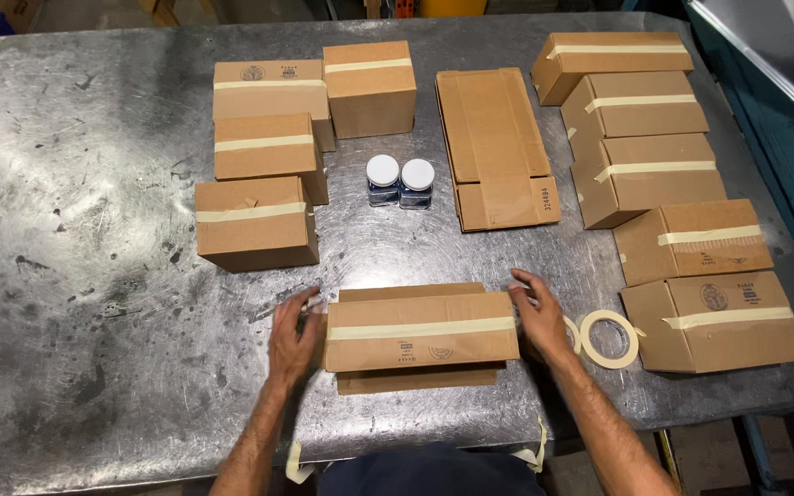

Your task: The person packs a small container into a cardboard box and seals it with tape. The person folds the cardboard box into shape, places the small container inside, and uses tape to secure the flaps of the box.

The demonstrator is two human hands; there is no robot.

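Note:
A brown cardboard box [420, 331] with a strip of beige tape along its top lies near the table's front edge, resting on a flattened carton. My left hand [293, 336] presses flat against the box's left end. My right hand [538, 316] presses against its right end, fingers spread. A roll of beige masking tape [609, 339] lies flat just right of my right hand. Two small jars with white lids [400, 181] stand side by side behind the box, mid-table.
On the metal table [85, 230], several taped boxes [255, 223] sit at the back left and several more [654, 174] run down the right side. A flattened carton [495, 147] lies at the back centre. Tape strips hang off the front edge [294, 462].

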